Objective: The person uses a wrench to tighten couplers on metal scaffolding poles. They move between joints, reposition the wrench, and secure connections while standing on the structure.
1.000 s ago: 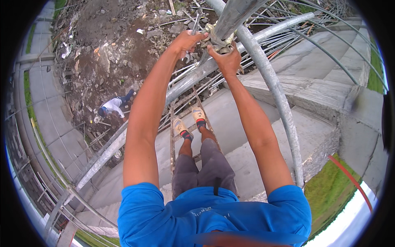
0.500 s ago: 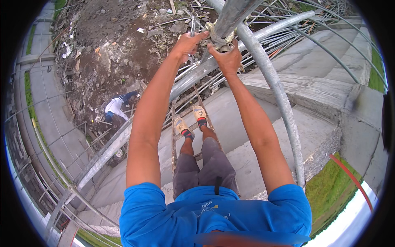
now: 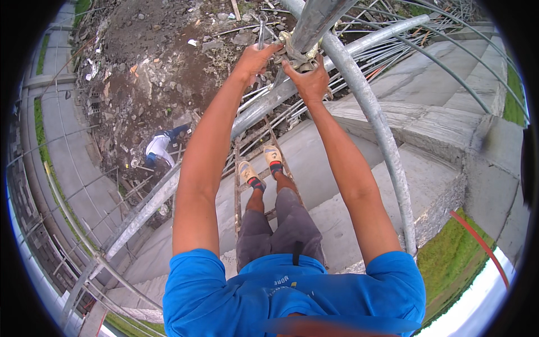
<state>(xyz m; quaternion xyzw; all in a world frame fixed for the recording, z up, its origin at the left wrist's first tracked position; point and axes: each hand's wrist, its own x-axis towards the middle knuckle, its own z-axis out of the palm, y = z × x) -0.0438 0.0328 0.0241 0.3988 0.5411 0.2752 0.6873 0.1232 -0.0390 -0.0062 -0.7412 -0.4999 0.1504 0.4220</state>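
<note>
A metal clamp [image 3: 296,51] joins thick scaffold pipes [image 3: 314,19] at the top centre of the frame. The right hand [image 3: 307,81] grips just below it, fingers curled on the joint. The left hand [image 3: 254,59] closes around a thin wrench [image 3: 261,27] beside it. Far below, at centre left, another person [image 3: 159,147] crouches on rubble-strewn ground [image 3: 151,67].

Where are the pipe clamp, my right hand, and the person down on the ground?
pipe clamp [image 3: 296,49], head view, on its metal body around the pipes.
right hand [image 3: 307,81], head view, on the back of the hand.
person on the ground [image 3: 159,147], head view, on the white shirt.
</note>
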